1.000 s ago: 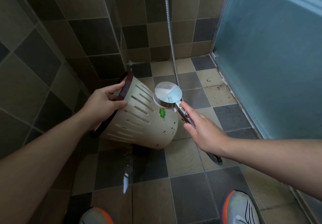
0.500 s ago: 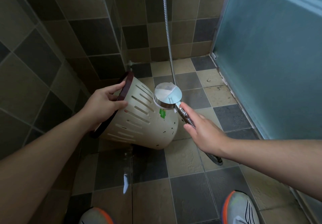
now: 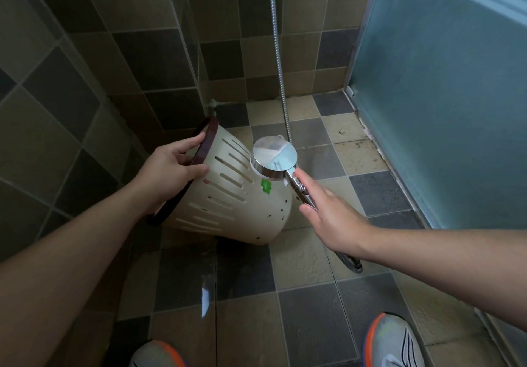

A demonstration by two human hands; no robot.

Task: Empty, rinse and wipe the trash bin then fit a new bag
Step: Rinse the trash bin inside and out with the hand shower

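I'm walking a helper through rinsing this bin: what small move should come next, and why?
Probably turn the shower head so its face points at the bin. The right hand holds its handle beside the bin's base; the left hand grips the dark rim, holding the bin tilted off the floor. Dark specks show near the base, and no spray is visible.

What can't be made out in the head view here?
- Inside of the trash bin: its mouth faces away, toward the left hand.
- Spray face of the shower head: turned away from the camera, so water flow is unclear.
- Shower handle grip: the right hand covers it.
- Hose top: cut off by the upper edge.
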